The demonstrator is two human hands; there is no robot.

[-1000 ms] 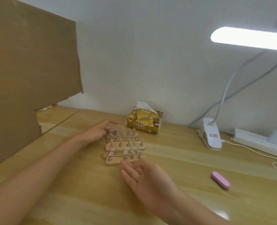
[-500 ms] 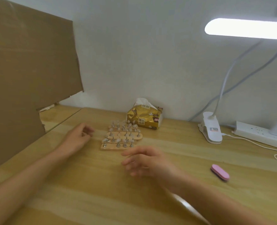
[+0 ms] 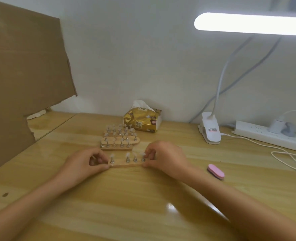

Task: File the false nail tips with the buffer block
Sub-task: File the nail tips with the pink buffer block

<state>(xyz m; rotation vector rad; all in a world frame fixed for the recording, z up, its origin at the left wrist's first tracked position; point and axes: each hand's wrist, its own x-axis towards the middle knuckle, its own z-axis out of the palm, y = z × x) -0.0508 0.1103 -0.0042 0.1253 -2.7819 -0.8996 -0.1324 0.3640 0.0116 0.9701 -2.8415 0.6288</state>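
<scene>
A wooden strip (image 3: 126,165) carrying several clear false nail tips on metal stands lies on the table in front of me. My left hand (image 3: 84,166) pinches its left end and my right hand (image 3: 164,158) pinches its right end. Behind it, more wooden nail-tip strips (image 3: 120,142) sit stacked in rows. The pink buffer block (image 3: 215,171) lies on the table to the right of my right hand, untouched.
A gold tissue pack (image 3: 143,120) stands behind the strips by the wall. A white lamp clip (image 3: 210,130), a power strip (image 3: 269,136) and white cables (image 3: 289,157) fill the right side. A cardboard sheet (image 3: 22,80) stands at the left.
Both hands have come together and taken hold of one nail-tip strip, which now lies nearer to me, apart from the stack. The buffer block has not moved.
</scene>
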